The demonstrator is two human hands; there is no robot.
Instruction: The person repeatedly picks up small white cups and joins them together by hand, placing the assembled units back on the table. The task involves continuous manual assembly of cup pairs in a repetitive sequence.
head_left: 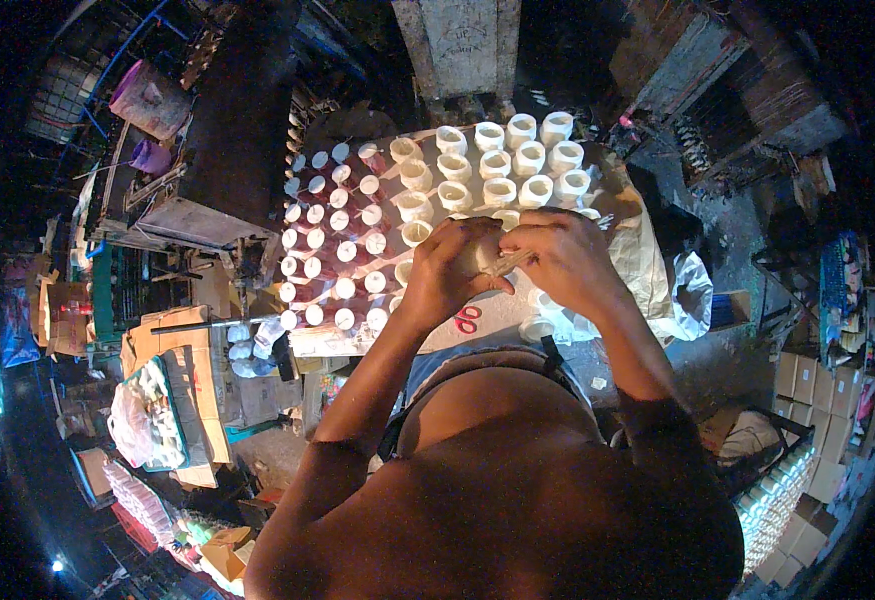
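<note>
Both hands are raised together over the near side of a table [342, 342]. My left hand [449, 268] is wrapped round a pale white jar [484, 254], its thumb below. My right hand [565, 258] is closed at the jar's right side, its fingers pinching a tan strip [507, 263] that lies across the jar; whether it is tape or cloth I cannot tell. Beyond my hands several white open-mouthed jars [499, 192] stand in rows. To the left are rows of dark red containers with white round tops [345, 252]. Red-handled scissors [468, 318] lie just below my left hand.
Brown paper [645, 265] covers the table's right edge, beside a white plastic bag [692, 295]. A dark wooden bench [192, 218] stands at left. A tray of white pieces [162, 410] rests on cardboard at lower left. Cardboard boxes [819, 390] are stacked at far right.
</note>
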